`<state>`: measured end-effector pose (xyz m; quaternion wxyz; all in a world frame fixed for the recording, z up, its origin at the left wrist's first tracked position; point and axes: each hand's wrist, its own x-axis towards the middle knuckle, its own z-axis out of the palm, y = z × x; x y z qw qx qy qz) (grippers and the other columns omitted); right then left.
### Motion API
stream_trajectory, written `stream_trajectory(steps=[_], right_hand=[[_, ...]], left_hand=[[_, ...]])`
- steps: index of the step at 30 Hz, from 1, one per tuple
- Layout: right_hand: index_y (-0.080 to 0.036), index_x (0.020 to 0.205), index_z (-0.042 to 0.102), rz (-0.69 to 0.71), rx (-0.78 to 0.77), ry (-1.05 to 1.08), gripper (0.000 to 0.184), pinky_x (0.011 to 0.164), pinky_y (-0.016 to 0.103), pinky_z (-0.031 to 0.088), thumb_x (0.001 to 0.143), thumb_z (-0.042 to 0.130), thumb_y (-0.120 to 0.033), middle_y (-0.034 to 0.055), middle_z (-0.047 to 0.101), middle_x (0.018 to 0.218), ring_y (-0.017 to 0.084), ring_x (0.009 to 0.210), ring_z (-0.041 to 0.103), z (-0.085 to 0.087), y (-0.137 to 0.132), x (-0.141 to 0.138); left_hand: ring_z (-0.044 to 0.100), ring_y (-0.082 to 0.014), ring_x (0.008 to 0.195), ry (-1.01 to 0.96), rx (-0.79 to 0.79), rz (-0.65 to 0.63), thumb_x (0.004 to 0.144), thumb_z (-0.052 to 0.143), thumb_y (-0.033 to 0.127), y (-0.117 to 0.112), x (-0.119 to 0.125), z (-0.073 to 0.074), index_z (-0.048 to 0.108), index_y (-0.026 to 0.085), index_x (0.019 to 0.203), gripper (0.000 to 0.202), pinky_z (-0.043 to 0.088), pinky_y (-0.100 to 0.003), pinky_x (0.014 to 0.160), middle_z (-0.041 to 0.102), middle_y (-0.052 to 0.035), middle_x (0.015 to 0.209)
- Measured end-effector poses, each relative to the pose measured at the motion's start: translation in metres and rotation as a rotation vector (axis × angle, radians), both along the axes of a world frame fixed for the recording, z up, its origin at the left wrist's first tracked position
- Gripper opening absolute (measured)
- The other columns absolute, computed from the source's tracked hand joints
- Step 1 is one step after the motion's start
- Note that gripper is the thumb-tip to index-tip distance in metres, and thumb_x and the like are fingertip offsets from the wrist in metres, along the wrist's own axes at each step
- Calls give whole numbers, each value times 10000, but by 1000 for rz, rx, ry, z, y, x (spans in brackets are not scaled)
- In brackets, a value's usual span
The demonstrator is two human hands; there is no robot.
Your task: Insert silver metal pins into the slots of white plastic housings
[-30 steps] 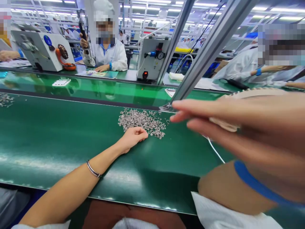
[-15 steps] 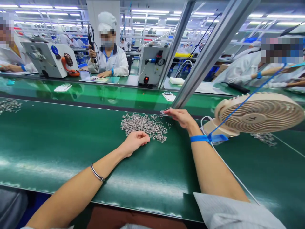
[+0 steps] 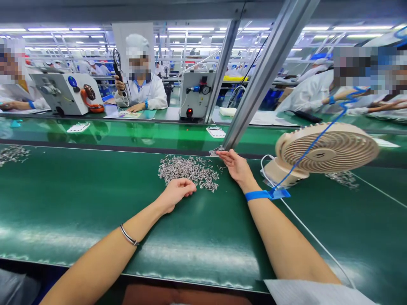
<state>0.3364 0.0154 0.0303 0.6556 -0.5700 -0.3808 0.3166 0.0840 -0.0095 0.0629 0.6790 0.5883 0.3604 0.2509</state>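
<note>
A pile of small metal parts (image 3: 189, 170) lies spread on the green work surface in front of me. My left hand (image 3: 177, 194) is closed at the near edge of this pile, thumb and fingers pressed together; what they hold, if anything, is too small to make out. To the right of the pile, my right hand (image 3: 238, 167) is open, its fingers stretched toward the foot of the metal post. By those fingertips lies a small clear plastic piece (image 3: 213, 152); I cannot tell whether they touch it. A blue wrist strap (image 3: 258, 195) circles my right wrist.
A beige fan (image 3: 326, 150) stands right of my right arm, its white cable trailing toward me. The slanted metal post (image 3: 254, 80) rises beyond my right hand. White trays (image 3: 216, 132) lie on the far green strip. Across it, a person in white (image 3: 154, 91) sits between machines.
My right hand has turned and drawn slightly back from the clear plastic piece, its fingers spreading. My left hand stays closed by the pile. The camera view has shifted a little.
</note>
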Motion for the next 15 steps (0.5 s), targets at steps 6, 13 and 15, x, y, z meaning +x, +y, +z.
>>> stream_trajectory(steps=[6,13,15], right_hand=[[-174,621,671,2,-54,-66,313,1024,440,332,605,729,-481,59,692,830,312,1075,547,-6,-1,-18],[-188,812,673,5,-31,-4,453,960,368,419,739,531,-612,69,669,998,228,1036,585,-2,-35,-14],[-184,791,665,-81,-42,-33,412,979,377,396,734,558,-578,58,669,991,250,1085,550,-6,-41,-14]], left_hand=[[450,-105,653,-1,17,4,576,684,389,0,1,-2,588,146,650,272,346,-232,623,594,-35,727],[448,-104,653,5,21,7,569,685,411,0,1,-1,593,144,658,297,344,-228,618,593,-36,725],[442,-103,646,7,22,6,567,686,411,0,1,0,592,145,655,295,346,-230,619,591,-35,717]])
